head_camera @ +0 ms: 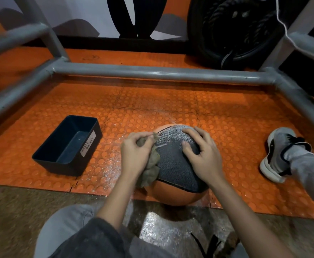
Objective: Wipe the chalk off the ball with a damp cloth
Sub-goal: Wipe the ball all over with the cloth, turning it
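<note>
An orange ball (173, 194) with a grey textured panel on top sits on the studded orange floor mat, just in front of my knees. My left hand (135, 155) grips a crumpled olive-grey cloth (150, 170) and holds it against the ball's left side, at the panel's edge. A short white mark shows on the panel beside the cloth. My right hand (202, 155) rests on the top right of the ball with its fingers curled onto the grey panel, steadying it.
A dark rectangular bin (46, 159) labelled "waste basket" stands on the mat to the left. A grey metal pipe frame (152, 73) crosses behind and along both sides. My right shoe (277, 155) is at the right. A black tyre (232, 32) leans at the back.
</note>
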{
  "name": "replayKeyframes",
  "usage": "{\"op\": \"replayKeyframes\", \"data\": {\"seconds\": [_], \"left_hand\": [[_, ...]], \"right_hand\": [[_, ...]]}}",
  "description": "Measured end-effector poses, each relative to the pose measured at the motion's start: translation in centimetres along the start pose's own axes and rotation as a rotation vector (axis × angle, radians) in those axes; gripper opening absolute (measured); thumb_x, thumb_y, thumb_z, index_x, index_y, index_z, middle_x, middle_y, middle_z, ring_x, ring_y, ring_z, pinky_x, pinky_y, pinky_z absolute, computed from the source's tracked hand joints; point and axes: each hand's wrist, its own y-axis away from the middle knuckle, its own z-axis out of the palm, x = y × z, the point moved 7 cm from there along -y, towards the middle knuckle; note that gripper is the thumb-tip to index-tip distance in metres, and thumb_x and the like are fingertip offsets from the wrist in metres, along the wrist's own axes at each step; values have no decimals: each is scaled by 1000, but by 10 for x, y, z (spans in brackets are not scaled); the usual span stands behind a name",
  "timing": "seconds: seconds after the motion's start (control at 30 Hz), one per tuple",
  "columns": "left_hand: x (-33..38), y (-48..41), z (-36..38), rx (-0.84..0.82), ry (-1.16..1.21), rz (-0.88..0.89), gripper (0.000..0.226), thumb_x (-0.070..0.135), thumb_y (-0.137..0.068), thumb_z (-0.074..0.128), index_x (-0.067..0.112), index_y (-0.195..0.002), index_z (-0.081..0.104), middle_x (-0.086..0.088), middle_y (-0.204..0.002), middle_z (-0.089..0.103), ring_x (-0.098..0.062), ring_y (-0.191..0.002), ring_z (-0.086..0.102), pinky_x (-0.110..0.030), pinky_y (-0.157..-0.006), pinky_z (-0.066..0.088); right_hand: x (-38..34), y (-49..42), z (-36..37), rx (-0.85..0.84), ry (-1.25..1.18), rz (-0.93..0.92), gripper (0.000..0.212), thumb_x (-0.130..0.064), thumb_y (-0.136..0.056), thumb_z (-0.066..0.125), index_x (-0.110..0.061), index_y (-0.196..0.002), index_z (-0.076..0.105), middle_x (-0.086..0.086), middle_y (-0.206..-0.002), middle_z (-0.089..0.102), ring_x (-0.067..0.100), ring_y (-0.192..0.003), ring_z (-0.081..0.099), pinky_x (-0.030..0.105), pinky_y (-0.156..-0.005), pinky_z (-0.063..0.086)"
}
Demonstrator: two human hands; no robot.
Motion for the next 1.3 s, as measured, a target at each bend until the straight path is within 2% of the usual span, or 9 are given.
{"op": "replayKeyframes", "data": {"seconds": [0.17, 0.4, 0.53, 0.67, 0.8, 0.9, 1.0, 1.17, 1.3], "left_hand": [[40, 31, 27, -130, -72, 308, 10, 22, -80, 66, 19, -83, 75, 9, -84, 62, -2, -84, 59, -11, -78, 43], [-12, -16, -3, -20, 9, -78, 15, 12, -85, 66, 25, -80, 71, 2, -88, 70, -15, -93, 65, -29, -87, 51], [17, 5, 9, -48, -81, 139, 14, 11, -83, 69, 25, -81, 72, 7, -85, 64, 6, -83, 57, -16, -80, 44], [37, 27, 20, -162, -114, 354, 11, 20, -80, 66, 18, -85, 75, 10, -85, 62, -1, -84, 58, -9, -76, 43], [5, -9, -2, -60, -61, 99, 15, 9, -85, 67, 23, -83, 70, 4, -86, 67, -2, -81, 59, -5, -75, 40], [-15, -14, -6, 14, -4, -74, 18, 9, -85, 66, 26, -79, 69, 2, -88, 69, -10, -89, 64, -20, -83, 47], [-1, 2, 0, 12, -28, 30, 19, 13, -84, 68, 31, -76, 68, 5, -86, 66, 3, -83, 58, -22, -83, 45], [39, 31, 22, -169, -135, 348, 10, 21, -82, 66, 18, -85, 75, 12, -85, 62, 1, -85, 58, -9, -76, 42], [0, -9, -1, -67, -51, 76, 16, 10, -84, 67, 25, -81, 71, 3, -86, 67, -1, -87, 60, -20, -87, 46]], "right_hand": [[6, -2, -1, -12, -19, 14, 50, -64, -77, 38, -46, -120, 58, -8, -136, 48, 12, -127, 42, 28, -97, 33], [1, -1, -2, -17, -9, 18, 44, -57, -80, 47, -44, -120, 59, -10, -138, 47, 11, -128, 40, 27, -97, 31], [3, 0, -2, 14, -23, 37, 50, -63, -75, 41, -45, -118, 59, -8, -135, 49, 12, -127, 43, 31, -99, 36], [5, -1, -1, 7, -16, 27, 52, -65, -76, 39, -45, -120, 58, -9, -135, 48, 12, -128, 42, 34, -100, 37], [1, 0, 3, -9, 0, -4, 52, -65, -76, 39, -44, -120, 59, -10, -136, 48, 11, -128, 41, 28, -99, 33], [-1, 1, 1, -4, 4, 3, 51, -64, -76, 39, -45, -118, 59, -10, -135, 48, 10, -127, 41, 26, -97, 32], [1, 0, -2, 2, -15, 7, 50, -62, -75, 39, -45, -117, 60, -11, -133, 49, 10, -124, 43, 28, -94, 35], [4, -1, -2, -11, -44, 8, 41, -62, -78, 42, -50, -114, 57, -10, -133, 50, 10, -126, 43, 28, -96, 35], [3, -1, -2, -24, -56, -1, 31, -62, -78, 45, -60, -109, 50, -12, -134, 49, 8, -127, 42, 27, -96, 33]]}}
